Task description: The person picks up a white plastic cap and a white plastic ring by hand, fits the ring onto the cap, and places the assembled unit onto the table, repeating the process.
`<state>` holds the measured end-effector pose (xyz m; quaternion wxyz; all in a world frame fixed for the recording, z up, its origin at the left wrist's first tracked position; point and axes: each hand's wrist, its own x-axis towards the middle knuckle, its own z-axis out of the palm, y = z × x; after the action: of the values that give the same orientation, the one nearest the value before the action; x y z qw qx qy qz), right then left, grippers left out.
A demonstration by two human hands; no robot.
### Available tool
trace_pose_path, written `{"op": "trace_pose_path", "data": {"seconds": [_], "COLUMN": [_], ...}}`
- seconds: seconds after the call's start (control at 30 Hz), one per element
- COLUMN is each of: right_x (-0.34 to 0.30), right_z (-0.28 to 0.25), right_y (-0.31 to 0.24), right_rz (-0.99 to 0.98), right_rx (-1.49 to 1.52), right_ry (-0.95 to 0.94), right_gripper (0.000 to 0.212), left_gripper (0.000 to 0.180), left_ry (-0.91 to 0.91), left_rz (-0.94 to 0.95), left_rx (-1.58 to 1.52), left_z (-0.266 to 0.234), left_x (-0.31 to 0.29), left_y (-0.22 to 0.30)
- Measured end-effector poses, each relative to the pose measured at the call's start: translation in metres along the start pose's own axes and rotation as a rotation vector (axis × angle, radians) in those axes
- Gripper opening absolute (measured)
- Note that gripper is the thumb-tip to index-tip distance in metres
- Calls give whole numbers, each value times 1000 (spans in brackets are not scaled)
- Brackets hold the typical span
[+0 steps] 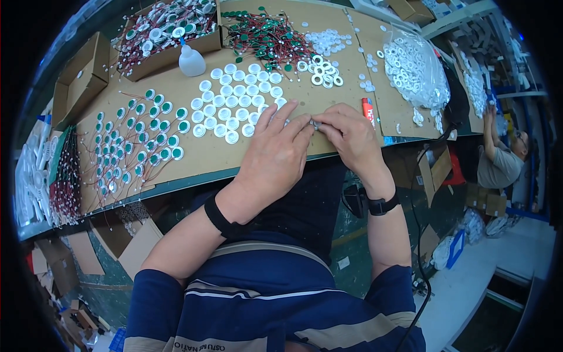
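My left hand (274, 149) and my right hand (353, 136) meet at the table's front edge. Between their fingertips is a small whitish piece (315, 124), mostly covered, whose kind I cannot make out. Both hands are closed in a pinch around it. Just beyond my left hand lie rows of round white caps (233, 101). White rings (326, 72) are heaped past my fingertips, beside a pile of small translucent discs (328, 42). A red lighter-like object (368, 110) lies beside my right hand.
Green discs with red wires (153, 124) sit in white caps at left. More wired green discs (267, 38) are piled behind. A white squeeze bottle (191, 61) stands by a full cardboard box (170, 57). A bag of white rings (415, 73) lies right; a co-worker (501, 161) is beyond.
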<state>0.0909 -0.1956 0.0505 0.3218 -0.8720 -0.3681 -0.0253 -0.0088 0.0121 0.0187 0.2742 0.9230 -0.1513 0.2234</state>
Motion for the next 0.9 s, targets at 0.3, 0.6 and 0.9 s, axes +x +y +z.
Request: {"op": "trace_pose_path", "data": {"seconds": [0.3,0.6,0.9], "right_x": [0,-3,12], "right_z": [-1,2,25], "right_y": [4,3,-11], "right_rz": [16,8,85], "right_rx": [50,12,78], "right_ry": [-28,-37,34], "right_gripper": [26,26,21], "left_gripper": [36,36,38], "left_ry": [-25,-2,-8], "left_rz": [-19,-2,-19], "left_rx": [12,19,-9], "left_z": [0,1,-4], "left_x": [0,-1,-1], "left_y": [1,0,0]}}
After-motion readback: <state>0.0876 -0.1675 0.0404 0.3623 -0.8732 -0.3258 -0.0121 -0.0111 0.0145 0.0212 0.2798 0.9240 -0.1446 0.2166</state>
